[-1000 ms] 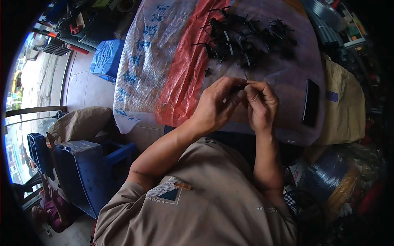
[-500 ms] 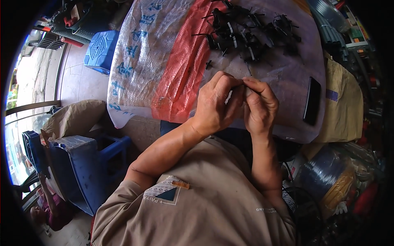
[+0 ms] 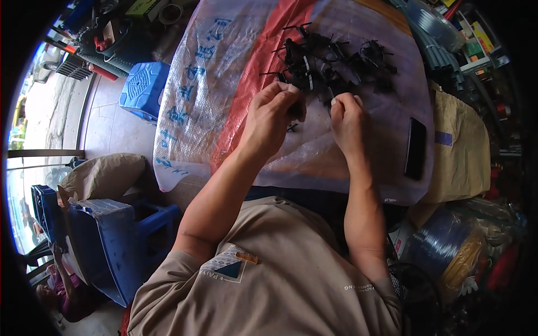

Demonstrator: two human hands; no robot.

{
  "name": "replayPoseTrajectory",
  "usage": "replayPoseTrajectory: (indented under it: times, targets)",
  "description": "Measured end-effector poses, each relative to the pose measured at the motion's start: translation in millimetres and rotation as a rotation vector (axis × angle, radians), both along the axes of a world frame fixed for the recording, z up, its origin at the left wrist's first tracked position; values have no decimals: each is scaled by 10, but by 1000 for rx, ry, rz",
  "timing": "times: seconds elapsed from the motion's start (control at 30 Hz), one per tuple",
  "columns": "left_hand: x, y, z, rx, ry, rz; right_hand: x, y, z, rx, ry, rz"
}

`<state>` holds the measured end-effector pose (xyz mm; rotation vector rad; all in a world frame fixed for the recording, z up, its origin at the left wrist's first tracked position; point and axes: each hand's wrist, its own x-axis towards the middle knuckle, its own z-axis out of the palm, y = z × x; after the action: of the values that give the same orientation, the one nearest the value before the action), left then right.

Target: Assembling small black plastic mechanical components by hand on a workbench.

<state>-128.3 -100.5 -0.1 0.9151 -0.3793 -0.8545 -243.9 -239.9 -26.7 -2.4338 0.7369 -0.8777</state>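
A heap of small black plastic parts point(image 3: 358, 61) with thin prongs lies on the covered table, beyond both hands. My left hand point(image 3: 270, 115) is curled at the near left side of the heap, with a small black part point(image 3: 295, 108) partly showing between its fingers. My right hand point(image 3: 348, 120) is closed in a pinch at the near edge of the heap. A thin sliver shows at its fingertips, too small to name. Just below my left hand's fingers a tiny black piece point(image 3: 291, 128) rests on the sheet.
A translucent woven plastic sheet point(image 3: 196, 84) with a red stripe covers the table. A black phone point(image 3: 416, 148) lies near its right edge. Brown sacking point(image 3: 462, 151) hangs beyond that. At left stand a blue stool point(image 3: 144, 89) and a blue bin point(image 3: 106, 252), with another person point(image 3: 70, 291) behind.
My hands were together near the table's front edge. Now they are apart and farther forward at the heap, the left one shifted leftward. The view has also shifted slightly.
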Motion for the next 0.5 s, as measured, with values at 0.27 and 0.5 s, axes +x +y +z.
replayPoseTrajectory:
  times: [0.27,0.5]
  targets:
    - [-66,-181,206,197,-884,247,-255,252,359,-211,-125,118]
    - [-191,-74,255,163,-684,-210,-374,255,400,405,-449,236]
